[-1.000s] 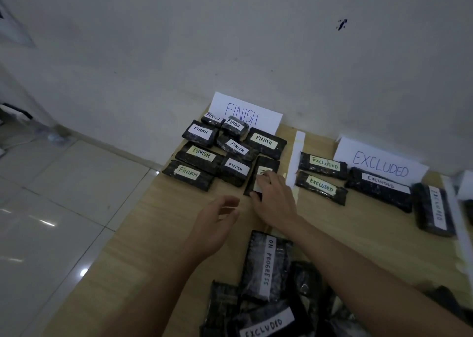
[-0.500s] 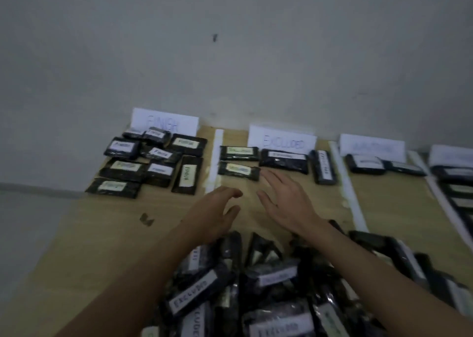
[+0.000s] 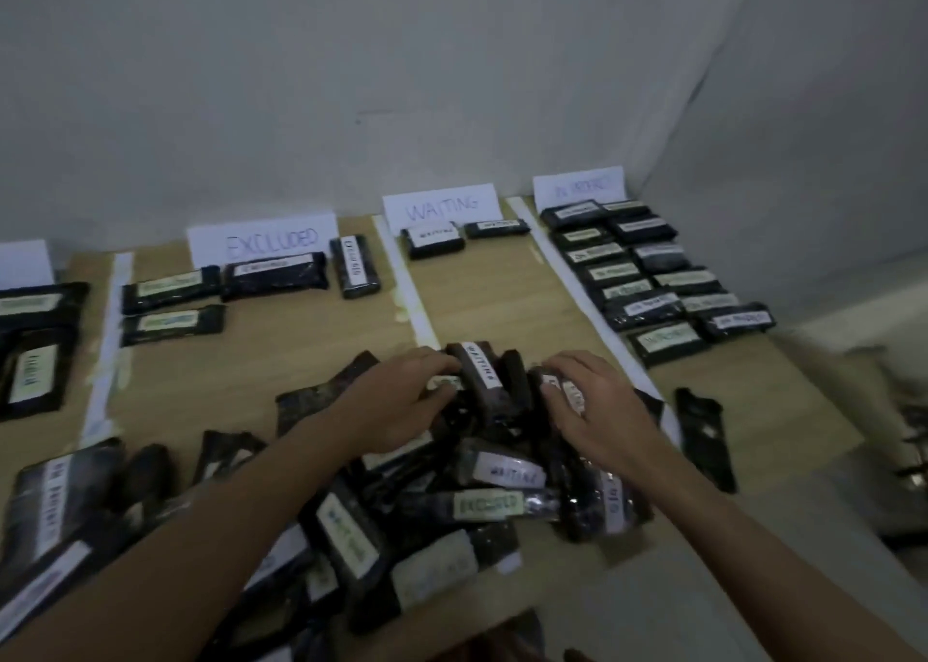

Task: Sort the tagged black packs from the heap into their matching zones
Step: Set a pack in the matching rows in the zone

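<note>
Black plastic packs, each with a paper tag, on a pale wood tabletop [image 3: 502,309] split by white tape strips into zones.

Change since a second ago: both hands were up at the FINISH zone, the right setting a pack down there; that pack is now delivered and the view has swung right, with both hands down on the heap [image 3: 452,505]. Judged: one placement is done and the next pick is beginning.

Left hand [image 3: 396,405]: fingers curled on the far top of the heap, touching an upright pack tagged WAITING [image 3: 479,377]; whether they grip it I cannot tell.
Right hand [image 3: 597,410]: fingers spread flat over packs just beside it; nothing visibly held.

Zones and contents:
- EXCLUDED sign [image 3: 263,239]: four packs.
- WAITING sign [image 3: 439,206]: two packs, near the wall.
- Far-right sign [image 3: 577,189], writing blurred: about a dozen packs in two rows.
- Leftmost zone: mostly out of view.

Heap: many packs unsorted, with WAITING and EXCLUDED tags readable.
</note>
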Tool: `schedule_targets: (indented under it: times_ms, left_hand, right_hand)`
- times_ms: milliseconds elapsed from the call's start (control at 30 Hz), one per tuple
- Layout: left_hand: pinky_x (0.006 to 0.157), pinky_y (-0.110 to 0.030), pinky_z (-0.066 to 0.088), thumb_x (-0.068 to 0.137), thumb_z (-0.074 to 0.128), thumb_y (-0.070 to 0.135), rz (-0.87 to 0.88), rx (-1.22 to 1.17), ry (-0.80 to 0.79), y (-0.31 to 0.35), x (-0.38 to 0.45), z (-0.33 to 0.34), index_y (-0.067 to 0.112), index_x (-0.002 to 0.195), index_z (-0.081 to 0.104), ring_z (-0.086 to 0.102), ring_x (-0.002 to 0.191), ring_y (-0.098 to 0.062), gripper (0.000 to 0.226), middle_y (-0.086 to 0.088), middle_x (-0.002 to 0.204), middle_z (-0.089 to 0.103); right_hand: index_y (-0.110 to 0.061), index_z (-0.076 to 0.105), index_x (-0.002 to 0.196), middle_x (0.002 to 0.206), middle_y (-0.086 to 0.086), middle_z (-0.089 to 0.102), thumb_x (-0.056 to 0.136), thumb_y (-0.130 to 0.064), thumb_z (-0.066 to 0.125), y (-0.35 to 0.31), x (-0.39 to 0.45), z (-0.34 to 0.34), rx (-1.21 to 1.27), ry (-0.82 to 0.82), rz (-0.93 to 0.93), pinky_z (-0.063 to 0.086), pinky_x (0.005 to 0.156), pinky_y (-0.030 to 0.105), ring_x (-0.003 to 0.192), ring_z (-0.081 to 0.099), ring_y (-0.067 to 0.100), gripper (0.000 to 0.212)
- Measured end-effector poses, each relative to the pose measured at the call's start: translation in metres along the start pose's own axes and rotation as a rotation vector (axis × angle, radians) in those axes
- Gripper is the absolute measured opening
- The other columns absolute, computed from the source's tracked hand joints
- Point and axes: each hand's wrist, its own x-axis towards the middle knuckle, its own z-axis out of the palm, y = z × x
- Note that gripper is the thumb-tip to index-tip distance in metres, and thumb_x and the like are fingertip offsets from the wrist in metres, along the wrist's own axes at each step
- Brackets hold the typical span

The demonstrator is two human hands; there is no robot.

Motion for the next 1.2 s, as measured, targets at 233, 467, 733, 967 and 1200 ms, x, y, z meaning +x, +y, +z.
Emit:
schedule_targets:
  times_ms: [233, 467, 733, 967, 1200]
  left_hand:
    - [0.088, -0.025, 0.04, 0.097, 0.041, 0.027, 0.028, 0.014, -0.083, 0.065, 0.051, 0.042, 0.017, 0.128, 0.048, 0.049, 0.111, -0.017, 0.033, -0.001, 0.126, 0.051]
    - [0.088, -0.019, 0.033, 0.098, 0.04, 0.028, 0.058, 0.003, -0.096, 0.098, 0.081, 0.072, 0.017, 0.131, 0.046, 0.047, 0.114, -0.014, 0.035, 0.001, 0.131, 0.049]
    - [0.094, -0.027, 0.043, 0.095, 0.049, 0.023, -0.016, -0.22, -0.008, 0.116, 0.103, 0.079, 0.014, 0.127, 0.05, 0.052, 0.113, -0.015, 0.033, -0.001, 0.123, 0.054]
    - [0.069, -0.026, 0.052, 0.095, 0.047, 0.02, -0.304, -0.893, 0.178, 0.125, 0.104, 0.057, 0.016, 0.104, 0.061, 0.067, 0.075, -0.01, 0.016, 0.003, 0.092, 0.068]
    - [0.06, -0.021, 0.053, 0.093, 0.05, 0.019, -0.376, -1.213, 0.286, 0.106, 0.08, 0.043, 0.008, 0.104, 0.062, 0.069, 0.076, -0.016, 0.019, -0.007, 0.093, 0.07]
  right_hand:
    - [-0.003, 0.065, 0.1, 0.101, 0.016, 0.063, 0.082, -0.009, 0.063, 0.12, -0.055, -0.034, -0.122, -0.002, 0.35, 0.048, 0.074, 0.038, 0.093, 0.058, 0.034, 0.019]
    - [-0.014, 0.053, 0.121, 0.127, 0.012, 0.044, 0.079, -0.039, 0.069, 0.163, -0.074, -0.026, -0.164, -0.221, 0.629, 0.044, 0.091, 0.04, 0.117, 0.04, 0.03, 0.051]
    - [-0.015, 0.07, 0.098, 0.087, 0.007, 0.066, 0.085, -0.008, 0.059, 0.145, -0.041, -0.065, 0.559, 0.308, 0.691, 0.044, 0.058, 0.017, 0.073, 0.06, 0.012, 0.019]
    - [-0.019, 0.068, 0.098, 0.092, 0.008, 0.067, 0.086, -0.012, 0.062, 0.103, -0.008, -0.083, 1.133, 0.132, 0.531, 0.056, 0.065, 0.028, 0.08, 0.066, 0.018, 0.015]
    - [-0.018, 0.065, 0.099, 0.089, 0.005, 0.069, 0.085, -0.009, 0.063, 0.065, 0.014, -0.059, 1.257, 0.096, 0.509, 0.056, 0.064, 0.031, 0.076, 0.067, 0.016, 0.017]
